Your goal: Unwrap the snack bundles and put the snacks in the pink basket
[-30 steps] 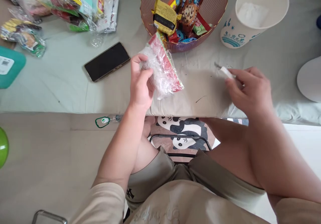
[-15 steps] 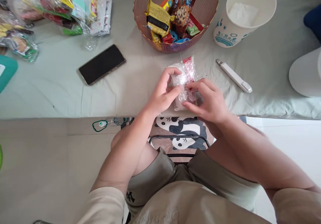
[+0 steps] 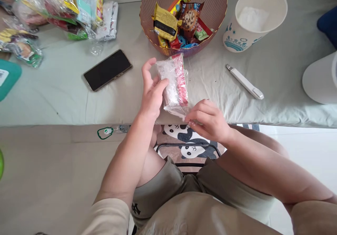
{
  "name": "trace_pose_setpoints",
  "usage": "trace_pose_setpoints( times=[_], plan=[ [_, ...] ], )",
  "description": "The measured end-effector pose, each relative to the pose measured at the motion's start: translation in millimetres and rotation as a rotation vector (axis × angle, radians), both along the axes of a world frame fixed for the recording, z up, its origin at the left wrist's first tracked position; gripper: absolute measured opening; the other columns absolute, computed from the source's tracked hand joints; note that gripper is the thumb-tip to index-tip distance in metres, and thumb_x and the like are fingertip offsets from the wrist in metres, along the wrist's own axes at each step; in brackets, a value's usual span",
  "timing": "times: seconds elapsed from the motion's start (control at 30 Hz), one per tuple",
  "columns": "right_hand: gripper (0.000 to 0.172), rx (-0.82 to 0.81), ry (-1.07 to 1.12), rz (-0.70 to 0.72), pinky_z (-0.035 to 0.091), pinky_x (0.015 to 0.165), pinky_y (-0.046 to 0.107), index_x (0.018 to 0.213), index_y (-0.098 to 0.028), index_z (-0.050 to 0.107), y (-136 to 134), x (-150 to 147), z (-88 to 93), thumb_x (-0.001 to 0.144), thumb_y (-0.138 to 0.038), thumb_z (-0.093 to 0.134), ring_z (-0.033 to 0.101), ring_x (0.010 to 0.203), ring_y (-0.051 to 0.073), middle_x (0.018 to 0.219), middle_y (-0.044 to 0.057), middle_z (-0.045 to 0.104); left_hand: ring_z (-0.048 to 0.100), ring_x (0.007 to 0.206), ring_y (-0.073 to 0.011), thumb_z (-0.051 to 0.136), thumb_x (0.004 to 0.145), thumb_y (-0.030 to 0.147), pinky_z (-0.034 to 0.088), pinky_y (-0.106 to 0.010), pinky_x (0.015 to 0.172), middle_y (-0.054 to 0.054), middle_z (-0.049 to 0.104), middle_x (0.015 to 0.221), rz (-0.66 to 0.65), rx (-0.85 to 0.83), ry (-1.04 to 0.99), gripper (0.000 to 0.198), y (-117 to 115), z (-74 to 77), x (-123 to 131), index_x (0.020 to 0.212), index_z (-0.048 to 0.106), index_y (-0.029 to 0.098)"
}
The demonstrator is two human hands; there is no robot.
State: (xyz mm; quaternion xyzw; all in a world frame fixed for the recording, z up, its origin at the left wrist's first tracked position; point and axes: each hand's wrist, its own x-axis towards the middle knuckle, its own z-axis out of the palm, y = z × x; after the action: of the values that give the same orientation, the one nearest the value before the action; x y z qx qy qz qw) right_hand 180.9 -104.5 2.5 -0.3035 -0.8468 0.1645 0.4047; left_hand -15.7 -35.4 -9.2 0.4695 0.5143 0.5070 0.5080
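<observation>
Head view: the left hand holds the plastic-wrapped packet by the cloth's front edge, close to the bowl; the right hand pinches, seemingly, its film corner, with room toward the white cutter.

Left hand gripping, right hand pinching; 2 forearms angled inward.

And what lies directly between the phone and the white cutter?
In the head view, the left hand and the plastic packet it holds are between them.
</observation>
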Motion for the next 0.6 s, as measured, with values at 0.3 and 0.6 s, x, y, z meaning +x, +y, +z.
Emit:
trace_pose_setpoints(
  times=[0.3, 0.6],
  plan=[
    [0.010, -0.260, 0.080, 0.093, 0.055, 0.066, 0.026, 0.106, -0.022, 0.064, 8.9, 17.9, 11.4, 0.096, -0.019, 0.064, 0.064, 0.071, 0.011, 0.087, 0.001, 0.071, 0.064, 0.065, -0.0146, 0.069, 0.092, 0.041, 0.049, -0.027, 0.060, -0.001, 0.066, 0.091, -0.146, -0.092, 0.141, 0.060, -10.5, 4.1, 3.2, 0.145, 0.041, 0.036],
    [0.017, -0.383, 0.139, -0.458, 0.050, 0.063, 0.033, 0.088, -0.023, 0.069, 30.2, 35.3, 8.8, 0.094, -0.039, 0.066, 0.055, 0.068, 0.015, 0.080, 0.003, 0.061, 0.071, 0.073, -0.0176, 0.069, 0.080, 0.028, 0.055, -0.030, 0.064, -0.004, 0.076, 0.112, -0.563, -0.128, 0.011, 0.071, -18.5, 16.4, 14.6, 0.146, 0.041, 0.034]
  ],
)
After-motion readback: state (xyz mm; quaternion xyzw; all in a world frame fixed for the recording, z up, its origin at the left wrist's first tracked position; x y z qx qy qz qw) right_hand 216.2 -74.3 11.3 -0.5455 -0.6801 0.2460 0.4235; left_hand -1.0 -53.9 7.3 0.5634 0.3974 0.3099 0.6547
